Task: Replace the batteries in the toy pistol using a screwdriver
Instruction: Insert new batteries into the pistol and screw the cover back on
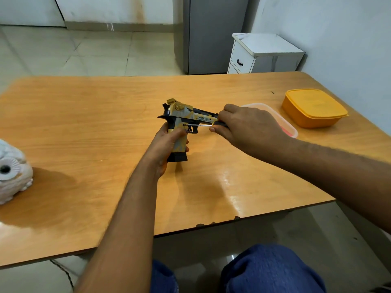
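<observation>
A: Grip check, left hand?

B: Fingers wrapped round the handle of the yellow-and-grey plastic toy pistol, held upright above the orange-brown wooden surface, barrel pointing right.

A: Right hand?

B: Pinching the dark handle of the thin metal-shafted screwdriver; tip sits against the pistol's side just above the trigger.

A: Anything else?

B: Orange lidded plastic box far right, clear plastic container behind the right hand, white tissue roll at left edge.
</observation>
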